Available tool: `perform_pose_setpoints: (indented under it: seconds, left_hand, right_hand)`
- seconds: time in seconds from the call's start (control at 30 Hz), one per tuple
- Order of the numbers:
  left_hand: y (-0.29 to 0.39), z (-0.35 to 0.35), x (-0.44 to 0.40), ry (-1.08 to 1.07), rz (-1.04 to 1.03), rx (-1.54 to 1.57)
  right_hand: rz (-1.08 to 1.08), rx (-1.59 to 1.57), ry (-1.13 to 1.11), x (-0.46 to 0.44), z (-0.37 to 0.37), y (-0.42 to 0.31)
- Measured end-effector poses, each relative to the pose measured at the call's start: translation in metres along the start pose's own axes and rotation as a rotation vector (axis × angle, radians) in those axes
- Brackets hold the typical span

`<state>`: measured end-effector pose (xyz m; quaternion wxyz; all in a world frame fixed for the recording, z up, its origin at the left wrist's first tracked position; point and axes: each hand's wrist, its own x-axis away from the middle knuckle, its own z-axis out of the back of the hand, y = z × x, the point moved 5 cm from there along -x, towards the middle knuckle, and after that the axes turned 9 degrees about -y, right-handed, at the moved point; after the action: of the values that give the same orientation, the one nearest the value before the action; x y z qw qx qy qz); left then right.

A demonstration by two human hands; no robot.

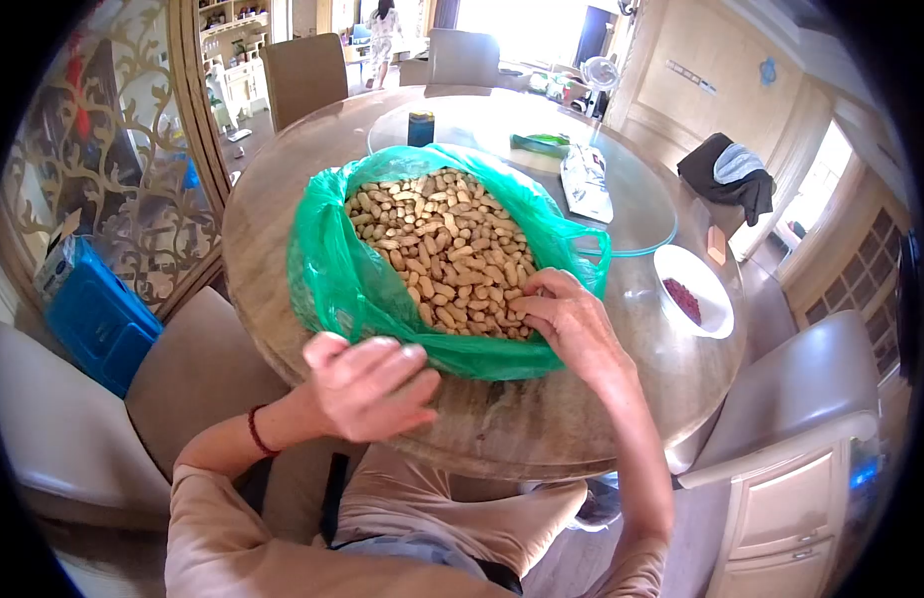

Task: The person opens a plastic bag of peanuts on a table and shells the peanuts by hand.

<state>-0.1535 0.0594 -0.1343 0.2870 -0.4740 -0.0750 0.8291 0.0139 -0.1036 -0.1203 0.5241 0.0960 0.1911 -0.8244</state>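
A green plastic bag [322, 229] stands with its mouth spread wide, full of unshelled peanuts [452, 244]. My right hand [577, 324] reaches over the bag's near right rim, its thumb and index finger pinched on a peanut at the edge of the pile. Just outside the near left rim is my left hand [367, 389], raised and somewhat blurred. Its fingers are curled in, and whatever they may hold is hidden. To the right, a white bowl [716, 289] contains small dark red kernels [683, 299].
The round table [542, 439] carries a glass turntable [636, 199] with a dark can [420, 130], a white packet [587, 184] and a green package [542, 145]. Chairs [801, 399] surround it. A blue plastic box [98, 314] is at left. Another person [384, 40] stands far back.
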Motion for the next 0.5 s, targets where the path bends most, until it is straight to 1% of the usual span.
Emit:
perform_pose_setpoints:
  seconds: [0.03, 0.07, 0.1, 0.13, 0.17, 0.2, 0.23, 0.27, 0.3, 0.37, 0.4, 0.43, 0.47, 0.5]
  left_hand:
    - [0.008, 0.003, -0.005, 0.075, -0.097, 0.049]
    - [0.015, 0.001, -0.013, 0.045, -0.136, 0.179]
    - [0.022, -0.003, -0.02, 0.05, -0.133, 0.182]
    - [0.026, -0.01, -0.028, 0.034, -0.111, 0.393]
    - [0.032, -0.017, -0.036, 0.016, -0.089, 0.605]
    - [0.039, -0.023, -0.043, 0.02, -0.089, 0.612]
    - [0.045, -0.037, -0.051, -0.081, -0.036, 0.856]
    - [0.051, -0.053, -0.057, -0.188, 0.017, 1.098]
    - [0.056, -0.062, -0.061, -0.185, 0.015, 1.105]
    - [0.074, -0.086, -0.067, -0.328, -0.139, 0.888]
    - [0.077, -0.1, -0.07, -0.325, -0.139, 0.888]
    - [0.082, -0.113, -0.074, -0.329, -0.219, 0.708]
    - [0.086, -0.125, -0.075, -0.332, -0.296, 0.526]
    - [0.084, -0.133, -0.077, -0.329, -0.295, 0.524]
  right_hand:
    - [0.012, 0.023, -0.006, -0.001, 0.0, 0.0]
    - [0.011, 0.027, -0.009, -0.002, -0.001, 0.001]
    - [0.028, -0.004, 0.086, -0.001, 0.002, 0.002]
    - [0.044, -0.035, 0.181, 0.0, 0.006, 0.002]
    - [0.04, -0.031, 0.178, 0.001, 0.009, 0.0]
    - [-0.02, -0.126, 0.186, 0.002, 0.015, 0.0]
    - [-0.08, -0.222, 0.196, 0.004, 0.019, 0.002]
    - [-0.068, -0.213, 0.26, 0.008, 0.022, 0.005]
    - [-0.073, -0.209, 0.257, 0.012, 0.023, 0.007]
    - [-0.14, -0.288, 0.32, 0.02, 0.029, 0.017]
    - [-0.245, -0.363, 0.305, 0.026, 0.029, 0.024]
    - [-0.244, -0.361, 0.305, 0.029, 0.029, 0.028]
    - [-0.223, -0.409, 0.378, 0.033, 0.029, 0.034]
    - [-0.201, -0.457, 0.451, 0.037, 0.029, 0.04]
